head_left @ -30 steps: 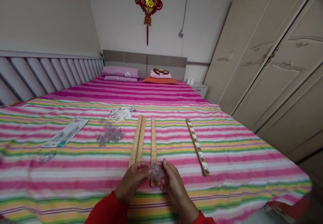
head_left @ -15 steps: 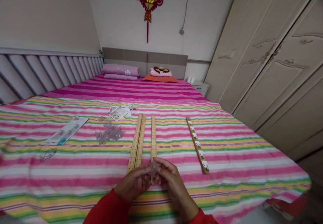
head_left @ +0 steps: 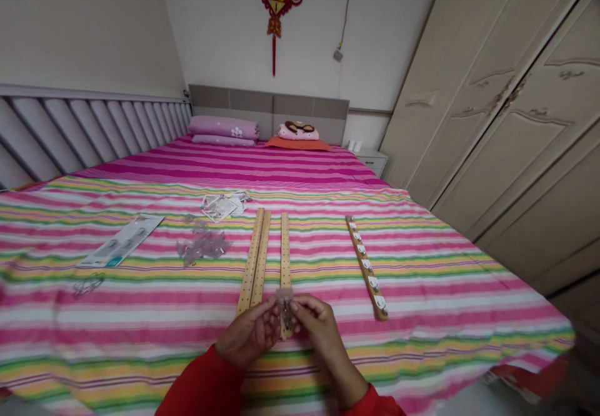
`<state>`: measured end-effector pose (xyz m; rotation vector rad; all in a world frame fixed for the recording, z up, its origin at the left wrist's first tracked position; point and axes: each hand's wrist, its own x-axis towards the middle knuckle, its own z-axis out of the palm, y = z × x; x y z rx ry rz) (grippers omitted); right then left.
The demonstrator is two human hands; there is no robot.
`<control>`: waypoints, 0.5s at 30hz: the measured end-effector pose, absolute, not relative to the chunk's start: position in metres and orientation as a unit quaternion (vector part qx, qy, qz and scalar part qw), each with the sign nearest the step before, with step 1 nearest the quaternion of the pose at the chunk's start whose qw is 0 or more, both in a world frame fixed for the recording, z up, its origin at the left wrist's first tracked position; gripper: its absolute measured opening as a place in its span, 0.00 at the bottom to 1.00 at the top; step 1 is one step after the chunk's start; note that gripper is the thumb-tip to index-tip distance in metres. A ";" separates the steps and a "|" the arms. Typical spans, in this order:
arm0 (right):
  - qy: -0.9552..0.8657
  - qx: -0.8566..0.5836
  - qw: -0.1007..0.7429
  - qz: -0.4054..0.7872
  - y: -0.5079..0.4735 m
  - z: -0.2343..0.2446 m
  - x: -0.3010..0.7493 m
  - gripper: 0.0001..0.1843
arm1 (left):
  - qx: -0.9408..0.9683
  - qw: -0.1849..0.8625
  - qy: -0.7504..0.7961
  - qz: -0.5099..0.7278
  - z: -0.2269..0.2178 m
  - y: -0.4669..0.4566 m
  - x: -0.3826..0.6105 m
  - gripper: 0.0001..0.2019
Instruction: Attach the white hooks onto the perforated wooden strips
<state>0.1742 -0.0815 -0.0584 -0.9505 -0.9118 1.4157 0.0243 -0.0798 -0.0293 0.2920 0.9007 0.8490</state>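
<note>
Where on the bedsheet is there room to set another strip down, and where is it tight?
Widest patch: the striped bedsheet right of the white-hooked wooden strip. Narrower: between it and the perforated wooden strip. Crowded: left, around the clear plastic hooks, packaging card and packet.

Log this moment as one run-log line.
left hand: holds clear plastic hook; right hand: holds same hook; hook over: perforated wooden strip; surface: striped bedspread

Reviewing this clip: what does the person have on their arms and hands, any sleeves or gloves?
Red sleeves cover the arms: the left sleeve and the right sleeve. The left hand and the right hand are bare, with no gloves. No cables or markings show.
</note>
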 end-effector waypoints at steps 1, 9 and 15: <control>-0.379 -0.407 0.566 0.608 -0.080 -0.059 0.174 0.16 | 0.177 0.779 0.438 0.412 -0.030 -0.078 0.025 0.09; -0.332 -0.424 0.569 0.621 -0.067 -0.058 0.172 0.16 | 0.430 0.578 0.503 0.476 -0.036 -0.057 0.026 0.18; -0.335 -0.433 0.571 0.611 -0.053 -0.064 0.176 0.16 | 0.453 0.542 0.502 0.500 -0.046 -0.038 0.030 0.15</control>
